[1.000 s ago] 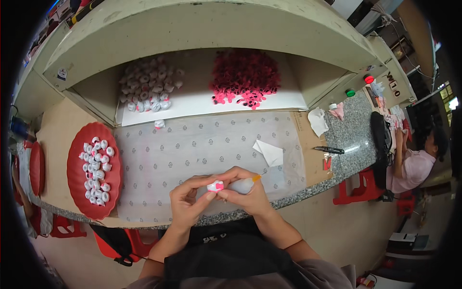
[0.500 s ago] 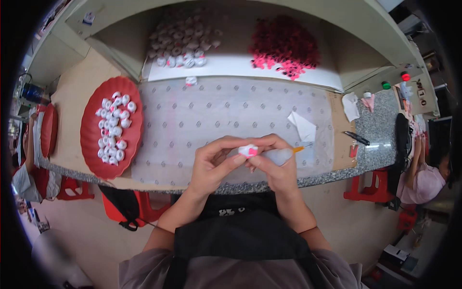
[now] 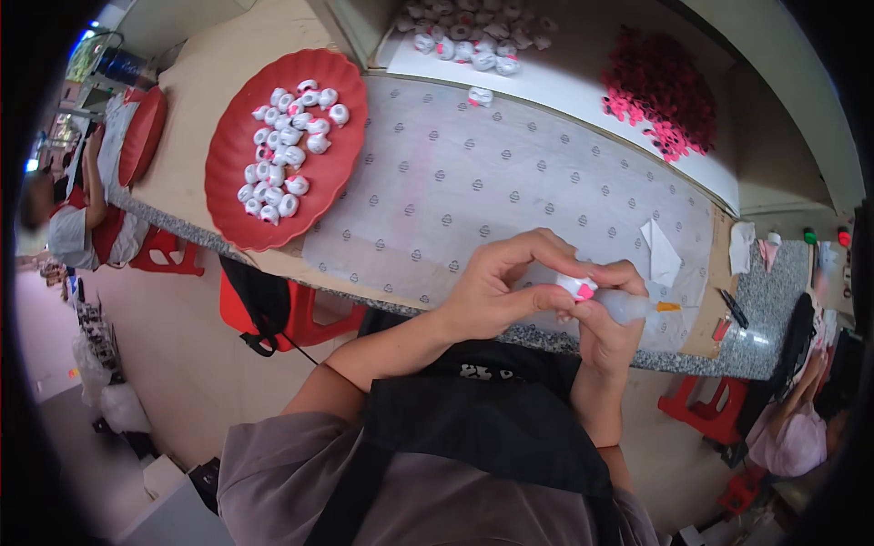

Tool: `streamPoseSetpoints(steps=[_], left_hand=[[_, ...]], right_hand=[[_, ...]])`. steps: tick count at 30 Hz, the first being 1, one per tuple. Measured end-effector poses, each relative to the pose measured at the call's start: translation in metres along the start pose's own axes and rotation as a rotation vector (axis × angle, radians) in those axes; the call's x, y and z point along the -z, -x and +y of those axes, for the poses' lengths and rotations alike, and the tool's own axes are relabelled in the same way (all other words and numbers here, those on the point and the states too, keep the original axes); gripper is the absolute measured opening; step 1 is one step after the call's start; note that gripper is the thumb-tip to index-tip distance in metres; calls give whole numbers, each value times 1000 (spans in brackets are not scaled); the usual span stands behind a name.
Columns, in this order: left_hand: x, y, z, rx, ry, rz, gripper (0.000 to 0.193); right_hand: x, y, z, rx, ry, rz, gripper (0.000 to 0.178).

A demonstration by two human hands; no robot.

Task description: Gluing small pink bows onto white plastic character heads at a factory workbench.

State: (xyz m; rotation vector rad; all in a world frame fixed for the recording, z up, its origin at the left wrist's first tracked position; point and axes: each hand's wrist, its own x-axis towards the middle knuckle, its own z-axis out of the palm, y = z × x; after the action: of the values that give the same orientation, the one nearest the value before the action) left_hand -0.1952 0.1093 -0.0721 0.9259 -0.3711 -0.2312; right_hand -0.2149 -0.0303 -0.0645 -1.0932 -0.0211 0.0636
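Steadying the small white-and-pink figure (image 3: 575, 288) near the granite table edge (image 3: 678, 362), the left hand (image 3: 503, 288) pinches it, thumb against curled fingers, pink patch seemingly turned for viewing. The right hand (image 3: 608, 329) curls closed around a translucent squeeze bottle (image 3: 629, 308), orange nozzle (image 3: 669, 307) pointing outward, presumably clear of the figure its fingertips also brace.

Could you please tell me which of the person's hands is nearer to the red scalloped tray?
Left. The left hand, pinching a small white-and-pink piece, is to the right of the red scalloped tray; the right hand, with a translucent bottle, is farther right.
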Motion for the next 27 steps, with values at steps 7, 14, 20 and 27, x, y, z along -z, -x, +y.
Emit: streamPoseSetpoints(steps=[7, 14, 20, 27], left_hand=[[6, -5, 9, 0, 2, -28, 22], [76, -11, 92, -467, -1528, 636, 29], [84, -82, 54, -303, -1640, 143, 22], [88, -91, 34, -53, -1778, 95, 17]], right_hand=[[-11, -4, 7, -4, -202, -18, 29], [1, -24, -5, -5, 76, -19, 62], [11, -18, -13, 25, 131, 9, 63], [32, 3, -23, 58, 49, 18, 36]])
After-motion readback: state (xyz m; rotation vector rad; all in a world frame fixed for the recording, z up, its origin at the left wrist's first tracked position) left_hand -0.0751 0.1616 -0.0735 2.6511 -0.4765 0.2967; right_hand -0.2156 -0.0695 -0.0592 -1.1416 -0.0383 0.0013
